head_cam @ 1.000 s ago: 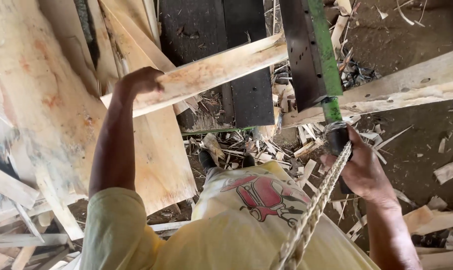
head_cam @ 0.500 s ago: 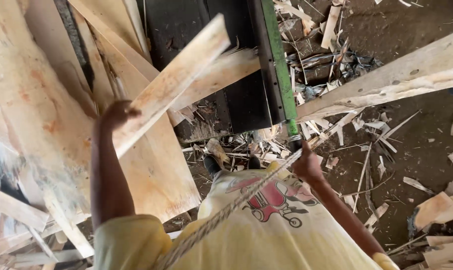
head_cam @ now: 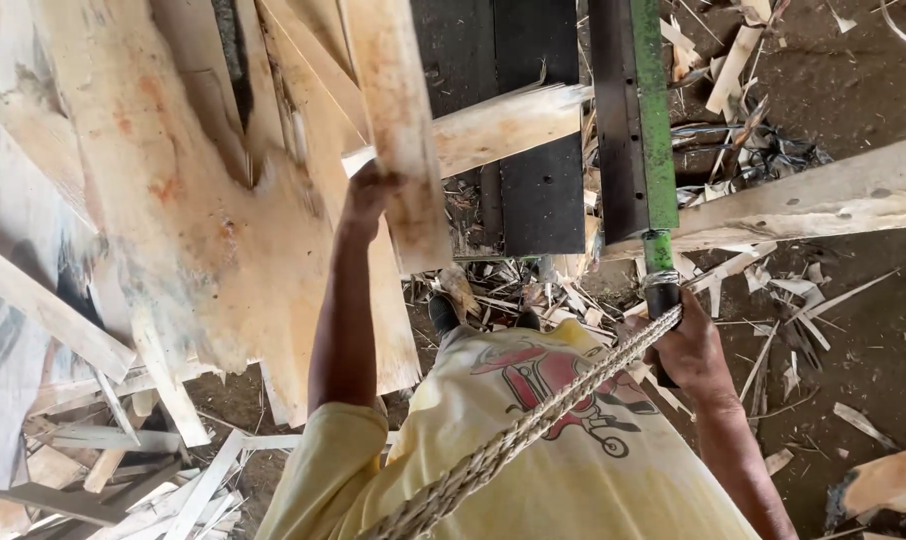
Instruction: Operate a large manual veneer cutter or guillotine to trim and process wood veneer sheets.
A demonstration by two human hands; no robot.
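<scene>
Hands (head_cam: 373,190) on rough plank (head_cam: 403,130), green lever (head_cam: 658,230).

- dirt floor (head_cam: 873,290), dark, bare patches at right
- wood offcuts and splinters (head_cam: 773,290) scattered on it
- pale strips piled lower left (head_cam: 163,470)
- large pale sheets (head_cam: 173,200) stacked at left

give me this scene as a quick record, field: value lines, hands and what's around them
left hand: raised, gripping a pale wooden plank
right hand: closed on the black grip of a green lever
rope: braided, runs from the lever grip across the yellow shirt
machine: dark metal, a second plank lying across it
ground: dirt strewn with wood scraps
left side: stacked plywood sheets
</scene>
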